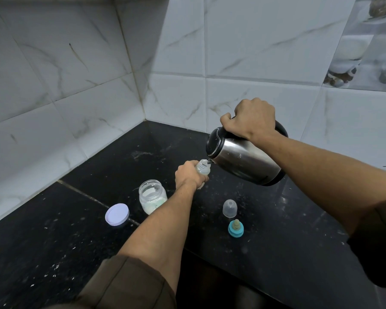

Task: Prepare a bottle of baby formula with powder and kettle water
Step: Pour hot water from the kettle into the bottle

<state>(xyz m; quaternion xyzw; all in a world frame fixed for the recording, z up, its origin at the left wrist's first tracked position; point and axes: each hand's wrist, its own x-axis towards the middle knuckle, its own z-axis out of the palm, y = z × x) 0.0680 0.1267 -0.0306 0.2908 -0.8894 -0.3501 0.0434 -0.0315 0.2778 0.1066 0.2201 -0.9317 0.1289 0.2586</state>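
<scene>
My left hand [188, 175] grips a clear baby bottle [203, 168] that stands on the black counter [54, 241], its open threaded neck upward. My right hand [252, 119] holds the black handle of a steel kettle [245, 159], tilted left with its spout right at the bottle's mouth. An open glass jar of white powder [152, 196] stands left of the bottle, a scoop inside it. Its white lid [117, 214] lies flat to the left.
A clear dome cap [230, 208] stands on the counter in front of the kettle, and a teal ring with a teat [235, 228] sits just nearer to me. White tiled walls meet in a corner behind. White specks dot the counter.
</scene>
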